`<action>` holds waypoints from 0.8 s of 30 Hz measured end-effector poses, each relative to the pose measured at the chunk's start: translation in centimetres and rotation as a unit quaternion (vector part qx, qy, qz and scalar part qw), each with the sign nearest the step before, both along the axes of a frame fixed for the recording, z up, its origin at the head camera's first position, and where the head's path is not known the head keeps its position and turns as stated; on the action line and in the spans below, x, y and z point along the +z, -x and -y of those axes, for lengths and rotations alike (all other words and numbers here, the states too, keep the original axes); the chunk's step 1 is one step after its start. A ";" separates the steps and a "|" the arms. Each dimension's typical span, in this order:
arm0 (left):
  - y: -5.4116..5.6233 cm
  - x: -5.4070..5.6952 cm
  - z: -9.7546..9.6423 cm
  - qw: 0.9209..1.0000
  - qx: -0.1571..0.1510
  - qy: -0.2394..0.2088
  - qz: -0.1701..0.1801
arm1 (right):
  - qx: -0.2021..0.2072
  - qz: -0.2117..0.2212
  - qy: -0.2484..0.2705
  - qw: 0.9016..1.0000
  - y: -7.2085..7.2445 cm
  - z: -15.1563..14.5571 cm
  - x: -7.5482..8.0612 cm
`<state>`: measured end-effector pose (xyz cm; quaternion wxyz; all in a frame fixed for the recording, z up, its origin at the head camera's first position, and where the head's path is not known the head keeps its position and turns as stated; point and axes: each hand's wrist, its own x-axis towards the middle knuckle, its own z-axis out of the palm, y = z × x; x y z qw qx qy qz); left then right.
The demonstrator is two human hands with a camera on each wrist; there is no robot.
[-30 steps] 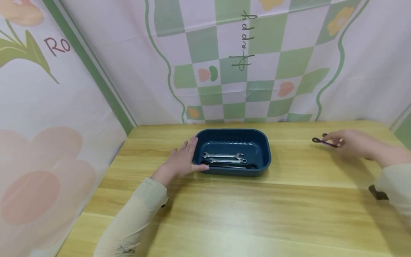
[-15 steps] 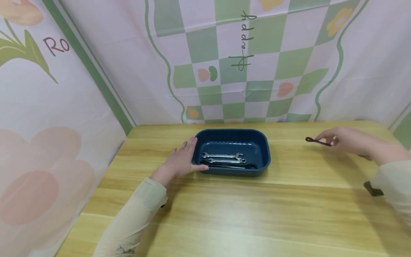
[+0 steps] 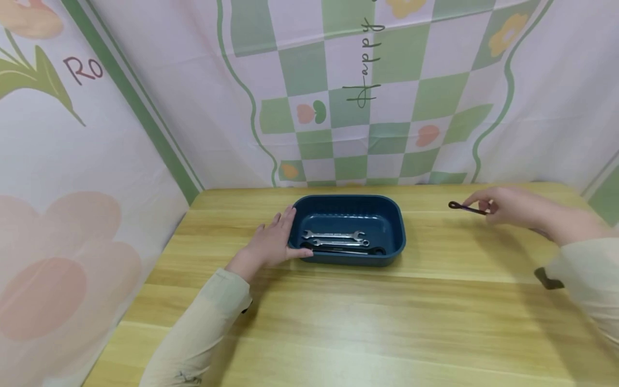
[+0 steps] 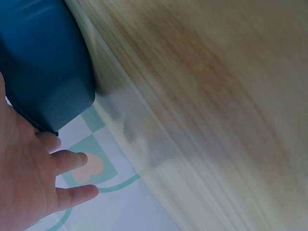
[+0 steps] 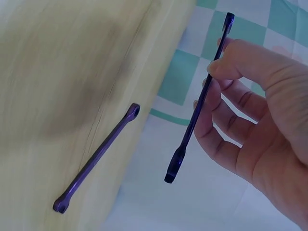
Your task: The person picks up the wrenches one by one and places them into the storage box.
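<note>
My left hand (image 3: pixel 272 239) rests against the left end of a dark blue plastic bin (image 3: pixel 355 261). Its fingers lie spread and straight along the side, the thumb over the front rim. Inside the bin lie two silver wrenches (image 3: pixel 333 235) and a longer black wrench (image 3: pixel 345 250), whose left end is partly behind the thumb. To the right, above the table, my right hand (image 3: pixel 512 207) pinches a dark purple wrench (image 5: pixel 192 122) between thumb and fingertips. In the right wrist view, a second purple wrench (image 5: pixel 96 161) lies on the table; my right wrist mostly hides it in the head view.
The wooden table (image 3: pixel 338 322) runs back to a patterned cloth (image 3: pixel 348 134). Another cloth (image 3: pixel 77 226) hangs along its left side. Bare wood lies between the bin and my right hand.
My right hand has moved left and slightly up with the pinched purple wrench, toward the bin. The left hand and the bin have stayed in place.
</note>
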<state>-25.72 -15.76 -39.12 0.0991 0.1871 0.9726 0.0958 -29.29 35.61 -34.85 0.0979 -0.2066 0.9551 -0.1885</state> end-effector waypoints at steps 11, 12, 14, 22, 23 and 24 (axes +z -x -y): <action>0.0 -0.1 0.0 1.000 0.003 0.001 0.002 | 0.028 -0.028 -0.006 0.999 0.5 2.2 0.5; 0.0 -0.1 0.0 1.000 0.003 0.001 0.002 | 0.033 -0.031 -0.009 0.999 0.5 2.4 0.6; 0.0 -0.1 0.0 1.000 0.002 -0.002 0.001 | 0.045 -0.034 -0.010 0.998 0.6 2.9 0.8; -0.1 0.0 0.0 1.000 -0.001 -0.005 -0.005 | 0.066 -0.009 0.016 0.998 0.7 5.0 1.9; -0.1 0.1 0.0 1.000 -0.002 -0.003 -0.005 | 0.068 -0.010 0.015 0.998 0.6 5.2 2.0; -0.1 0.1 0.0 1.000 -0.002 -0.002 -0.005 | 0.069 -0.009 0.014 0.997 0.6 5.5 2.2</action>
